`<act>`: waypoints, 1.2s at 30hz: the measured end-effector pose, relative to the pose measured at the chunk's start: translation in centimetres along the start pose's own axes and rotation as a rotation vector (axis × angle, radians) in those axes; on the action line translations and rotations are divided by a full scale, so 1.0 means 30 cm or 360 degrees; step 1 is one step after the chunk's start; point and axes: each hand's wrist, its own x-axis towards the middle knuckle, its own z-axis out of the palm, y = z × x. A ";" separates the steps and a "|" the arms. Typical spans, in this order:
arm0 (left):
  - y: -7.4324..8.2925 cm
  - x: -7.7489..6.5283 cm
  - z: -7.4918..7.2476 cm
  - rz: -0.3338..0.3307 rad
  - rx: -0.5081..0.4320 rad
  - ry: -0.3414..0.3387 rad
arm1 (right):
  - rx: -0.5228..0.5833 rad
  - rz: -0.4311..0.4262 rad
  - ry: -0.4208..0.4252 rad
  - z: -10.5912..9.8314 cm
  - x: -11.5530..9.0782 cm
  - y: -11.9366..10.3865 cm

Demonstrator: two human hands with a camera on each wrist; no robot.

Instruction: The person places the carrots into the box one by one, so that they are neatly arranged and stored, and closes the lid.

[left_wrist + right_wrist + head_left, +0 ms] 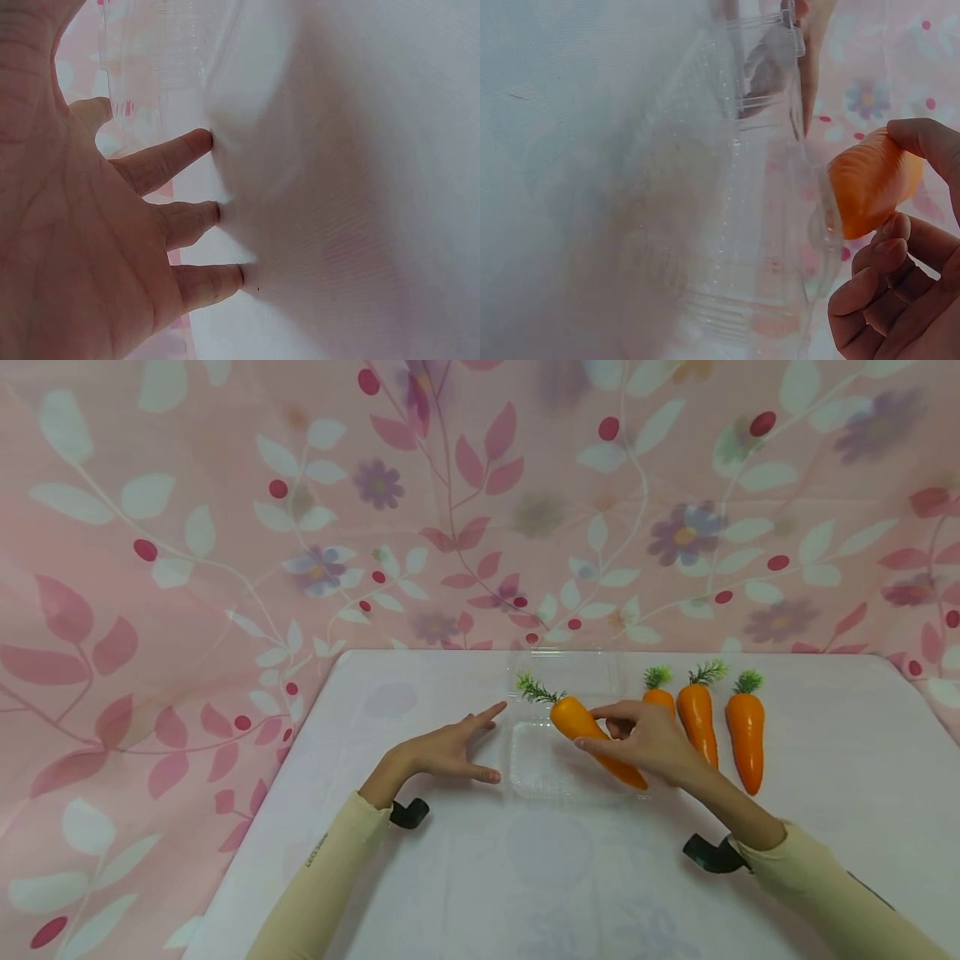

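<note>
An orange toy-like carrot (576, 723) with a green leafy top is pinched between the thumb and fingers of my right hand (651, 739). It slants over a clear plastic container (528, 777) that lies with its lid (592, 670) folded back behind it. In the right wrist view the tip of the carrot (862, 187) points toward the container's clear wall (821, 225). My left hand (448, 747) holds nothing; its fingers are spread just left of the container. Seen from the left wrist, the fingertips (217, 214) rest right at the white tabletop.
Three more carrots stand in a row to the right: one partly behind my right hand (658, 697), a middle one (697, 714) and a rightmost one (746, 735). A white cloth covers the table (480, 877). Behind it hangs a pink floral curtain (465, 510).
</note>
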 end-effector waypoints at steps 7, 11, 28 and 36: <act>-0.006 0.002 0.000 0.0002 0.0021 -0.0005 | -0.0106 -0.0013 -0.0035 0.032 0.015 -0.004; -0.009 0.001 0.000 0.0004 0.0056 -0.0007 | -0.0154 -0.0016 -0.0067 0.052 0.025 -0.011; 0.000 -0.003 0.007 -0.0036 0.0031 0.0004 | -0.0393 -0.0017 -0.0259 0.123 0.019 0.009; 0.004 -0.004 0.004 -0.0015 0.0020 -0.0004 | -0.0462 -0.0031 -0.0326 0.137 0.016 0.005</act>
